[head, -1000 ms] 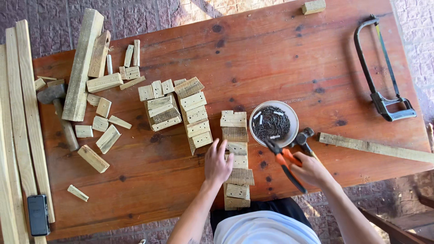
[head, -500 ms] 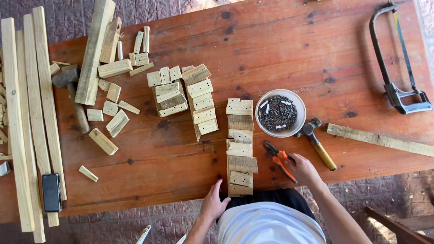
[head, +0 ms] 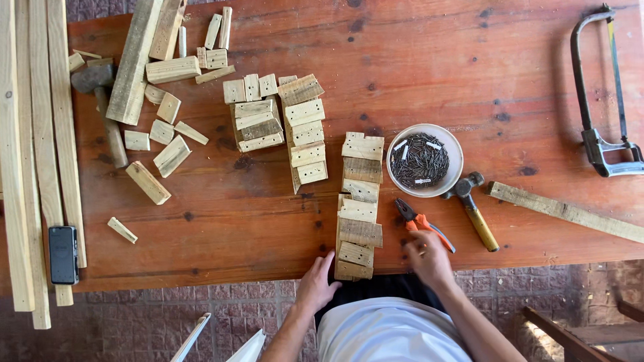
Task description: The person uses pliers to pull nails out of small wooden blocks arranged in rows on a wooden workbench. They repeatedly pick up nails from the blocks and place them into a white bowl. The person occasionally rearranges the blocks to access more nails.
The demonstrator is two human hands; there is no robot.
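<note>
Along the left edge of the reddish wooden surface (head: pixel 201 234) lie long pale wood slats (head: pixel 33 134), with a small black phone (head: pixel 64 254) resting on their near ends. Just right of them a mallet (head: pixel 100 100) lies among scattered offcut blocks (head: pixel 161 134) and a thick plank (head: pixel 137 57). Further right, short drilled blocks sit in a loose cluster (head: pixel 282 127).

At the near edge, the left hand (head: pixel 317 284) rests with fingers loosely spread, its grip apart and holding nothing, fingertips just beside the bottom of a column of wood blocks (head: pixel 359 204) laid end to end toward the middle of the surface. On the other side of that column, the right hand (head: pixel 428 258) has its fingers curled on the handles of orange pliers (head: pixel 421 222); whether the grip is clamped on them cannot be told.

Beyond the pliers stands a white bowl of nails (head: pixel 420 159), a yellow-handled hammer (head: pixel 475 211) just beside it. A wood strip (head: pixel 563 211) lies further right, and a hacksaw (head: pixel 600 94) at the far right.
</note>
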